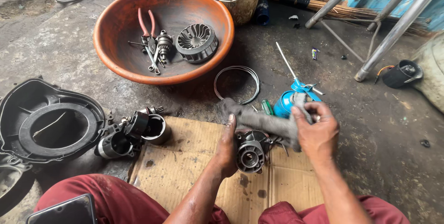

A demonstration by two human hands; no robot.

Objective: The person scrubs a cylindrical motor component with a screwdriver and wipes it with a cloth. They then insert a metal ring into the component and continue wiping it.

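A big orange bowl (115, 57) with red pliers (147, 29) sits behind the flat brown cardboard (185, 168). At its far edge, the left hand (227, 147) wraps around a round grey metal motor part (251, 152). The right hand (316, 129) pinches a dirty grey rag (263, 121) above it.

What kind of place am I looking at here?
Probably an informal floor-level repair workshop: a round orange basin holds red-handled pliers and a finned metal fan wheel, with black machine housings on oil-stained concrete.
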